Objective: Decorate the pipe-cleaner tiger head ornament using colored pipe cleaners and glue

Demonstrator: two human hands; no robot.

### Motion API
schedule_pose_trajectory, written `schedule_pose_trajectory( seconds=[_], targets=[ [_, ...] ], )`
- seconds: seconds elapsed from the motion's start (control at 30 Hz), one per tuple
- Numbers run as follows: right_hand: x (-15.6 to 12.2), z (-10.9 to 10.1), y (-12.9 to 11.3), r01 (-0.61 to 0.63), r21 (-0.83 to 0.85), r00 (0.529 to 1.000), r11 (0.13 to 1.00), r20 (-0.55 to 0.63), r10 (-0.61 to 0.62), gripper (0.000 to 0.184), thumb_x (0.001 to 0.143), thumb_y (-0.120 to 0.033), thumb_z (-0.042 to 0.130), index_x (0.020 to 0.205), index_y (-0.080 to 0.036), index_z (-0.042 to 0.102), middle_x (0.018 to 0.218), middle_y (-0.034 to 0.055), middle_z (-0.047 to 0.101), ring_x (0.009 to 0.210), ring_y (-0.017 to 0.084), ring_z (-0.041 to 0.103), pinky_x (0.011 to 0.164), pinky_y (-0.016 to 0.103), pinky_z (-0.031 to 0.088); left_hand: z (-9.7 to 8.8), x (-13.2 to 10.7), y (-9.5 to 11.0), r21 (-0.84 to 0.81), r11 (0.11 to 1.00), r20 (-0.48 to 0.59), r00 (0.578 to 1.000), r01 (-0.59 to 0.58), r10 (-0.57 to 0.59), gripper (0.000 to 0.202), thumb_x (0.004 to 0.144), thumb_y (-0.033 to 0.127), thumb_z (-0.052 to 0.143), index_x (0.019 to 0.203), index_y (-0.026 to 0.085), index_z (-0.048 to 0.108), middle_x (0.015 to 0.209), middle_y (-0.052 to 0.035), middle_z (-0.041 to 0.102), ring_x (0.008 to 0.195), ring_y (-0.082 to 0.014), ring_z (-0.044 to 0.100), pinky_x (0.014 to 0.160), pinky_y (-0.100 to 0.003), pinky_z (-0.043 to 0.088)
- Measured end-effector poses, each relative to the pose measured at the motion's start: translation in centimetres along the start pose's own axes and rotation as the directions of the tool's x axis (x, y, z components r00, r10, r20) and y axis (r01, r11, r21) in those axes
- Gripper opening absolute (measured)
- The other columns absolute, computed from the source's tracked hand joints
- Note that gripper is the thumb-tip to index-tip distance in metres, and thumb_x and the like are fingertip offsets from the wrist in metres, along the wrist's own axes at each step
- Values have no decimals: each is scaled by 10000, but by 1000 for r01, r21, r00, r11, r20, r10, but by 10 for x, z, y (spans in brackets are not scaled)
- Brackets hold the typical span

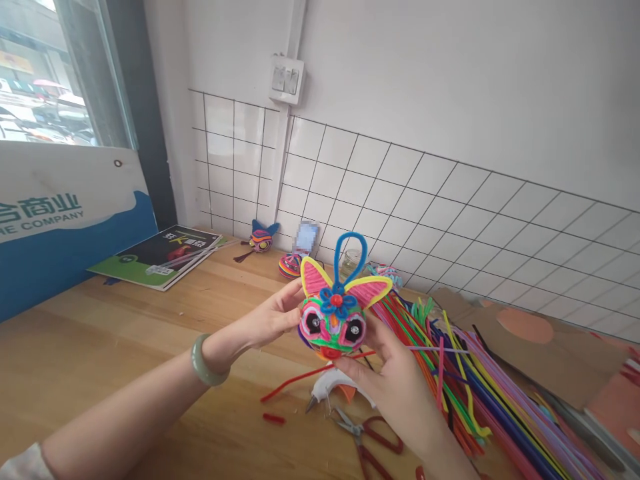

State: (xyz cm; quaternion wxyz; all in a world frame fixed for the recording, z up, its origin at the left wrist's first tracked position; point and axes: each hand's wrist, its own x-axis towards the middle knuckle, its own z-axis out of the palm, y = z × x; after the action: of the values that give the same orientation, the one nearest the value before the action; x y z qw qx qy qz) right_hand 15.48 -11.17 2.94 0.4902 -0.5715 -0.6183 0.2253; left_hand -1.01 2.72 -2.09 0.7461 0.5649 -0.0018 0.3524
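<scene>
Landmark: white glue gun (327, 385), on the wooden table (215, 427), back part hidden by the right hand. Fuzzy animal-head ornament (326, 327) is held up above the glue gun, face to camera: pink ears with yellow edging, blue flower with red centre, blue loop on top, black eyes with shiny middles. Left hand (277, 313) grips its left side, fingers partly hidden behind it; green bangle (199, 363) on that wrist. Right hand (397, 373) grips it low on the right, thumb near the red mouth.

Red pipe cleaner (286, 383) slants out left of the glue gun; short red offcut (274, 419) left of and nearer than its nozzle. Red-handled scissors (358, 435) just nearer than it. Pipe-cleaner bundle (500, 393), many colours, to its right. Beyond it, by the wall: blue-eared ornament (261, 240), striped piece (289, 266), glass jar (353, 256). Booklet (155, 260) well off, far left of it.
</scene>
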Motion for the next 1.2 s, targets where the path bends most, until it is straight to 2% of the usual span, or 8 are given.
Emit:
schedule_pose_trajectory(
  seconds=[0.23,0.37,0.57,0.67,0.8,0.93,1.07,1.2],
  targets=[
    [-1,5,8,-4,-267,987,964,-154,-39,557,773,-430,715,1261,-222,545,1204,103,680,1112,291,638,928,453,529,2,-1,1,-170,977,-8,991,128,-131,366,860,333,643,1212,241,614,1184,-85,661,946,-194,678,802,-322,551],
    [-1,12,19,117,-518,938,847,-223,-266,600,801,-500,674,1276,-166,520,1158,160,676,1028,309,653,865,472,540,6,-2,-2,-220,960,70,985,172,-160,622,796,497,669,1321,196,525,1284,-164,600,1090,-311,635,869,-442,525],
    [-3,22,23,247,-706,871,664,-138,-472,597,859,-486,616,1324,-140,469,1041,180,684,1042,346,629,852,522,521,24,0,-1,-185,970,-23,987,155,-162,618,726,381,772,1260,160,555,1196,-164,653,1031,-284,657,855,-362,509],
    [-1,18,24,244,-648,900,722,-127,-418,579,854,-483,621,1310,-150,495,1078,175,680,1080,342,618,878,518,513,28,1,1,-167,971,-68,981,169,-183,634,710,354,783,1260,149,544,1195,-170,647,1038,-300,648,860,-381,508],
    [5,-12,24,59,-433,987,900,-110,-117,470,848,-447,627,1251,-215,559,1084,94,704,988,251,677,813,388,558,20,4,3,-163,982,-164,979,98,-125,613,689,354,798,1218,148,567,1185,-152,655,1045,-283,642,874,-375,512],
    [14,-51,31,-76,-405,971,911,-239,-26,322,868,-447,581,1070,-211,665,1012,75,727,932,237,686,821,393,539,9,6,5,-145,989,-210,975,38,-68,562,670,325,816,1162,172,593,1101,-102,689,967,-230,664,831,-322,534],
    [19,-62,45,7,-519,1000,855,9,-2,219,904,-342,537,872,-204,703,884,52,746,793,216,697,699,337,546,3,7,7,-125,992,-263,963,33,-65,569,682,316,803,1183,181,569,1129,-110,676,976,-250,661,818,-350,547],
    [20,-34,50,145,-547,972,825,233,-17,182,890,-200,556,792,-207,711,828,23,735,750,188,682,678,297,529,2,8,8,-98,995,-299,953,19,-48,568,709,290,780,1211,180,540,1149,-115,665,993,-247,655,841,-357,539]
  ],
)
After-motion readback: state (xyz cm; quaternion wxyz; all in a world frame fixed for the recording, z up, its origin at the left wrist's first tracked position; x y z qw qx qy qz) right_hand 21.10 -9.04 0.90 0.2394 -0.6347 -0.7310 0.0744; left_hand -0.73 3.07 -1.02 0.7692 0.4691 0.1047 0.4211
